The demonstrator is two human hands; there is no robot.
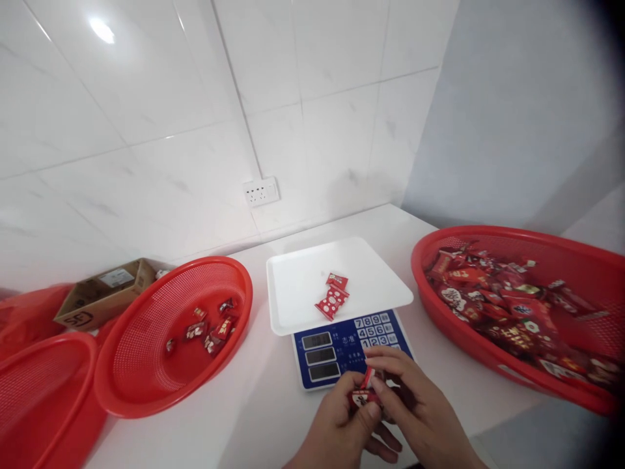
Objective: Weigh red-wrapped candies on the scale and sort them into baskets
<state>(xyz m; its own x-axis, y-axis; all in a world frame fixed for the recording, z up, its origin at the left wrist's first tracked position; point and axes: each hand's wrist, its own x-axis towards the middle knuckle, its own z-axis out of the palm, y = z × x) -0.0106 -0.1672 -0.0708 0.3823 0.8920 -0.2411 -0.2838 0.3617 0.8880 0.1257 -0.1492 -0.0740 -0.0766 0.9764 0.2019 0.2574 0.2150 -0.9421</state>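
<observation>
The left hand [336, 420] and right hand [422, 404] come together, gripping red wrapped candies [361, 396] between their fingers; their number is partly hidden. Just beyond the hands, a blue scale [347, 358] stands on the tabletop [244, 410], its white tray [293, 280] carrying two red packets [333, 302]. Right of the hands, a large basket [418, 267] holds a heap of sweets [530, 314]; well to their left, a round basket [146, 352] holds a few, with a cardboard box [102, 298] behind.

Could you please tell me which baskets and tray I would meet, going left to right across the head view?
Cut-off red basket, sparsely filled red basket, white tray bearing red packets, heaped red basket.
</observation>
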